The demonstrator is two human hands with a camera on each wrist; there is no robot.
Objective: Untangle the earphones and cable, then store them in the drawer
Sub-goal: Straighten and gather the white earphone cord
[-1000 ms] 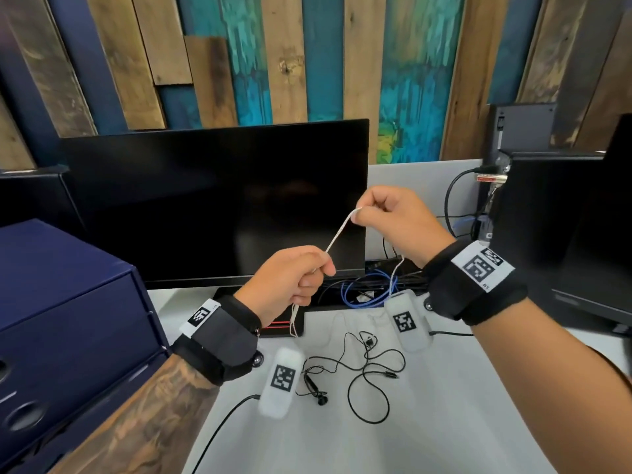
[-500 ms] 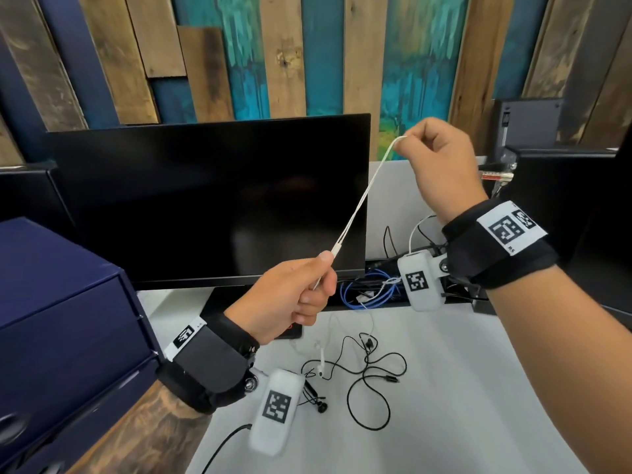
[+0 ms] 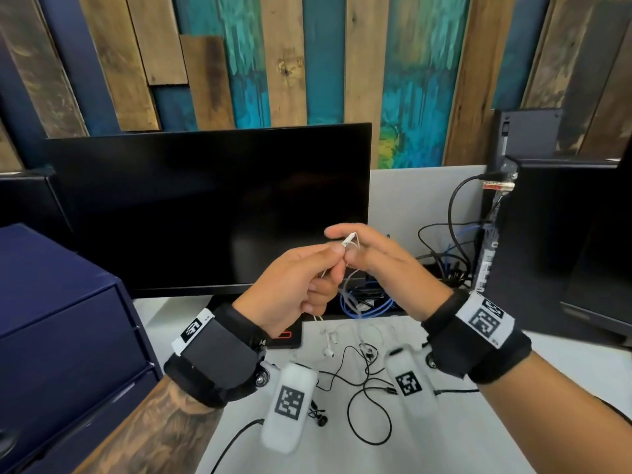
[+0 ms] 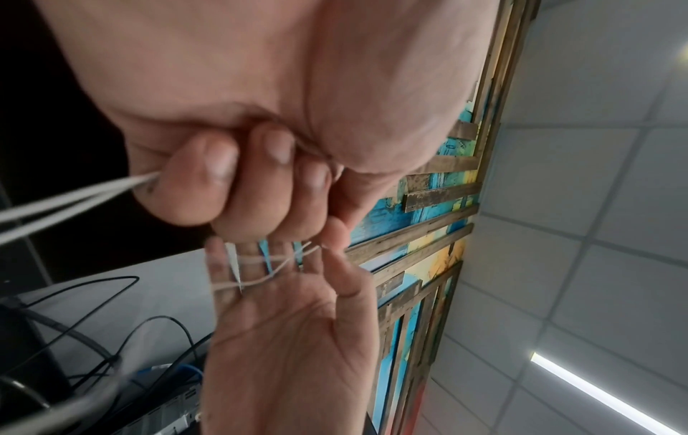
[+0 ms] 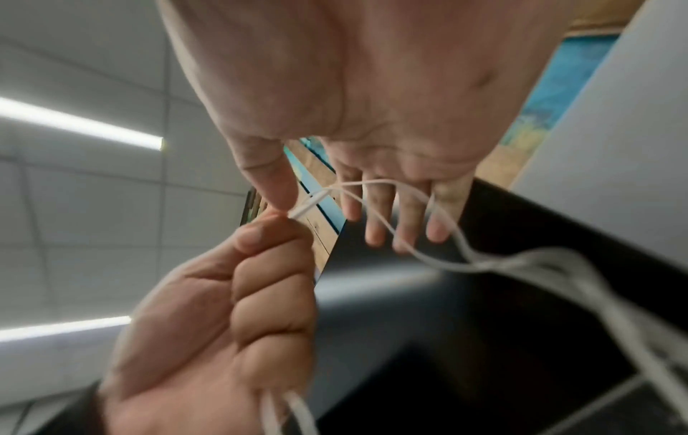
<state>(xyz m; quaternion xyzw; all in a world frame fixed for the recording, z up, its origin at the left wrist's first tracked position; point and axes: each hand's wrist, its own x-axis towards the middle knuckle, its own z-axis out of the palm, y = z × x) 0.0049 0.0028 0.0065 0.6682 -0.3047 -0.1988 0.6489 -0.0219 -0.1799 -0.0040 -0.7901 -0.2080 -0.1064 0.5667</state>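
Note:
My left hand [image 3: 337,249] pinches the plug end of the white earphone cable [image 3: 349,239] in front of the monitor, fingers curled. My right hand [image 3: 371,249] is right against it with straight fingers; the white cable [image 5: 409,191] lies looped across those fingers [image 5: 372,217], and the thumb touches the plug. The rest of the cable hangs down to the white earbuds [image 3: 330,342] on the desk. A black earphone cable [image 3: 369,401] lies in loose loops on the desk below my wrists. The navy drawer unit [image 3: 68,319] stands at the left, drawers closed.
A dark monitor [image 3: 205,206] stands right behind my hands. A second black screen [image 3: 564,251] and a bundle of black and blue cables [image 3: 376,302] sit at the right rear. The white desk [image 3: 461,439] stretches toward me.
My right hand came down from high on the right to meet my left hand. The white cable, stretched taut between them before, now loops over my right fingers.

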